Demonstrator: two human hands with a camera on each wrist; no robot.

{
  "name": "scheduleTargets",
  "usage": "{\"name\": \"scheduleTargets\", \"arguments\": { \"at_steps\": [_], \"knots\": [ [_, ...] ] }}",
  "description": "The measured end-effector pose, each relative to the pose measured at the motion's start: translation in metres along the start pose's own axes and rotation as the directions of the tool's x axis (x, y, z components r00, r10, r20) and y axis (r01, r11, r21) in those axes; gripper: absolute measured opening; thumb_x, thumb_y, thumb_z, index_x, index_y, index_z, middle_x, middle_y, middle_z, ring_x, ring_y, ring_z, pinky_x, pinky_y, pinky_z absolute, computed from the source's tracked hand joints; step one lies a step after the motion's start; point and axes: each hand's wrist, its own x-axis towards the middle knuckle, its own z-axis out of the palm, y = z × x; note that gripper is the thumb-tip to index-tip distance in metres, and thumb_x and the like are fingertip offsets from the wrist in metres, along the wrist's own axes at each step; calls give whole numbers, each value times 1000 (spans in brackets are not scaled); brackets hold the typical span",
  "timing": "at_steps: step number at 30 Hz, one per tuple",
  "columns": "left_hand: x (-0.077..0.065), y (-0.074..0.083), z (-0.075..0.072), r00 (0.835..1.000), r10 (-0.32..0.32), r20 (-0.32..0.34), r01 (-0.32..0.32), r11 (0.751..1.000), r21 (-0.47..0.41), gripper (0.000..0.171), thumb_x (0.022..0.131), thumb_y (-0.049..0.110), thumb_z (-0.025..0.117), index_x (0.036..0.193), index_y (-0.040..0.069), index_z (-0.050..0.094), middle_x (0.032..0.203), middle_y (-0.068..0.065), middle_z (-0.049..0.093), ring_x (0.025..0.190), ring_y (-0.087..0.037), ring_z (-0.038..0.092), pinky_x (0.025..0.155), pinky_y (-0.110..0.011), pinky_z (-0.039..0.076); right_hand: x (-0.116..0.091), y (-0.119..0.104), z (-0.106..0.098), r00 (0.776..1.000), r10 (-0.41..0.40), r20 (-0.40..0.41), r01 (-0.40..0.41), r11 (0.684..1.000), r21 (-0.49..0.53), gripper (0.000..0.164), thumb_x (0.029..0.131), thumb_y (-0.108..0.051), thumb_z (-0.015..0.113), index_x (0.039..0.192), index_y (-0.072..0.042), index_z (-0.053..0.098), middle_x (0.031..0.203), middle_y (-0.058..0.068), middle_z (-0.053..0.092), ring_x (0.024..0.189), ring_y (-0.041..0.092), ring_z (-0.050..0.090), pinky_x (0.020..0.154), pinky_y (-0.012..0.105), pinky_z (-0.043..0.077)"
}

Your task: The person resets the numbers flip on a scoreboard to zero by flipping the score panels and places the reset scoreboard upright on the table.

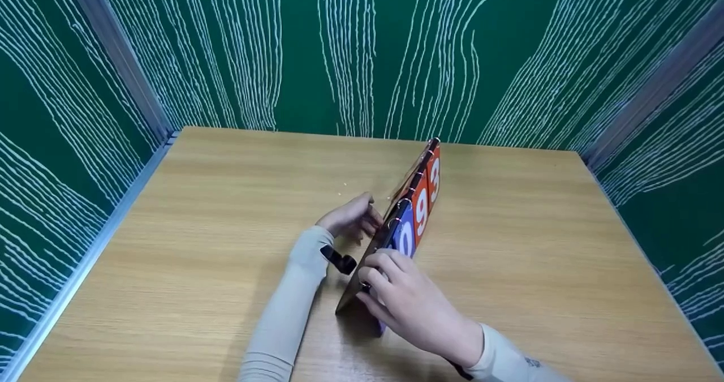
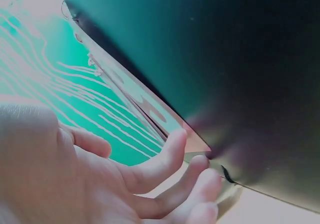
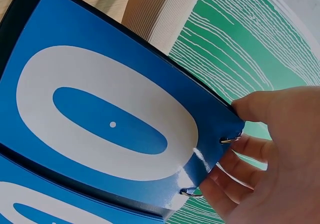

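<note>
A flip scoreboard [image 1: 421, 201] stands tent-like on the table, its top edge running away from me. Red cards with white 9 and 3 and a blue card with 0 face right. My right hand [image 1: 410, 303] grips the near end of its top edge. In the right wrist view, thumb and fingers hold the corner of the blue 0 card [image 3: 112, 146] beside its metal rings. On the other side, my left hand [image 1: 353, 215] reaches in with loosely bent fingers. Its fingertips are at the corner of a reddish card [image 2: 150, 101], by the dark back panel [image 2: 200, 49].
The wooden table [image 1: 226, 201] extends around the scoreboard on all sides. Green walls [image 1: 300, 59] with white wavy lines enclose its back and sides. A black strap mount [image 1: 339, 260] sits on my left wrist, close to the panel.
</note>
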Motion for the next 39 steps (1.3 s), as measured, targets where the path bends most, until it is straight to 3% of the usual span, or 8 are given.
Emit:
{"name": "scheduleTargets", "arguments": {
  "at_steps": [4, 9, 13, 19, 24, 29, 33, 39],
  "knots": [
    [-3, 0, -1, 1000, 2, 7, -2, 1000, -9, 64, 104, 50, 26, 109, 5, 71, 98, -7, 73, 85, -19, 66, 66, -31, 49, 0, 0, 0, 1000, 6, 6, -6, 1000, 4, 23, 89, -24, 77, 107, -16, 64, 113, -1, 62, 106, 19, 56, 95, 32, 48],
    [1, 2, 0, 1000, -11, 17, 11, 1000, 0, 63, 105, 49, 22, 108, 4, 67, 90, -6, 69, 75, -17, 63, 58, -30, 49, 0, 0, 0, 1000, 6, 12, -6, 1000, 7, 22, 91, -24, 75, 108, -16, 64, 113, 0, 62, 106, 19, 56, 97, 32, 47],
    [4, 5, 1, 999, -40, 8, 40, 999, 7, 61, 104, 44, 22, 117, 0, 61, 90, -8, 66, 73, -17, 63, 56, -31, 49, 0, 0, -1, 1000, 6, 16, -6, 1000, 7, 21, 92, -25, 74, 109, -16, 64, 114, -1, 62, 107, 18, 55, 97, 31, 46],
    [10, 8, 2, 999, -47, -14, 46, 996, -76, 58, 98, 34, 27, 130, -6, 54, 116, -17, 70, 82, -18, 65, 65, -28, 48, 1, 0, -1, 1000, 7, 22, -8, 1000, 9, 22, 92, -25, 74, 110, -16, 64, 114, -1, 62, 107, 18, 55, 96, 31, 47],
    [6, 12, 1, 999, -37, 2, 37, 995, -88, 61, 100, 35, 25, 136, -7, 51, 132, -23, 65, 91, -20, 64, 63, -27, 46, 0, 0, -1, 1000, 7, 25, -7, 1000, 1, 22, 92, -25, 74, 109, -16, 64, 114, -1, 62, 106, 18, 55, 95, 31, 47],
    [7, 12, 0, 998, -58, 27, 60, 995, -79, 60, 100, 34, 25, 135, -7, 54, 115, -15, 69, 84, -19, 64, 63, -30, 47, 0, 1, 0, 1000, 1, 5, -1, 1000, 15, 23, 90, -24, 77, 107, -15, 65, 112, 0, 62, 106, 19, 56, 95, 32, 47],
    [8, 10, 0, 997, -69, 44, 73, 993, -88, 53, 100, 33, 28, 124, -3, 59, 97, -8, 64, 76, -18, 60, 60, -34, 48, 0, 0, 0, 1000, 2, -3, -2, 1000, 21, 23, 89, -23, 77, 107, -15, 65, 112, 0, 62, 106, 19, 56, 95, 32, 47],
    [9, 4, 2, 999, -34, -4, 33, 998, -47, 45, 99, 34, 31, 107, 7, 66, 87, 1, 63, 75, -13, 59, 59, -27, 49, 1, 0, 0, 1000, -10, -11, 11, 1000, 5, 25, 87, -22, 79, 106, -15, 64, 112, 0, 62, 106, 18, 56, 96, 31, 47]
  ]
}}
